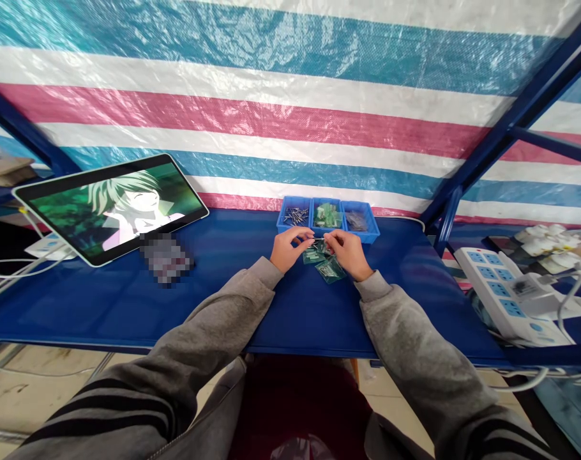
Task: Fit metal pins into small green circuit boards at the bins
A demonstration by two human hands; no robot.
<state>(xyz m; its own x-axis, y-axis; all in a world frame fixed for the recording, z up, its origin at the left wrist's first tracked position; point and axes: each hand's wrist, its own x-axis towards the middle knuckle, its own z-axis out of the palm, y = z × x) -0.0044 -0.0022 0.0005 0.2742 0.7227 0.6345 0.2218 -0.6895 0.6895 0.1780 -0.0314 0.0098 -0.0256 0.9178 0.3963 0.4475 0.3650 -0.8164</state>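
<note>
My left hand (288, 249) and my right hand (348, 252) meet over the blue table in front of the bins. Both are closed in a pinch, their fingertips on either end of a small thin pale rod (319, 239). It is too small to tell its exact kind. Just below lie small green-tinted plastic bags (331, 271) with small metal pieces inside. Behind my hands stands a blue three-compartment bin (279, 223). Its left compartment holds loose metal pins or screws (295, 216), the middle one green plastic bags (327, 216), the right one greyish small items (356, 221).
To the left, a tablet (128, 211) leans with a cartoon on its screen, a blurred-out object (166, 259) in front of it. White power strips (501, 287) with plugs sit at the right. Blue metal frame bars (491, 134) and a striped tarp (290, 121) enclose the table (233, 287).
</note>
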